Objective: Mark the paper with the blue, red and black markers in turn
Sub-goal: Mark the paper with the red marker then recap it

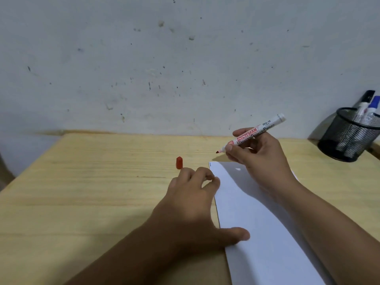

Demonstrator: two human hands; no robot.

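My right hand [259, 155] grips the uncapped red marker [255, 132], a white barrel with red print; its red tip points left, just above the far left corner of the white paper [257, 223]. A short dark mark sits at that corner of the sheet. The red cap [179, 162] stands upright on the wooden table [92, 182], left of the paper. My left hand [197, 194] hovers just behind the cap with fingers loosely curled, holding nothing, its thumb over the paper's left edge. The blue marker [373, 108] and the black marker [365, 101] stand in the holder.
A black mesh pen holder [347, 138] stands at the far right of the table against the stained white wall. The table's left edge runs diagonally at the left side of the view.
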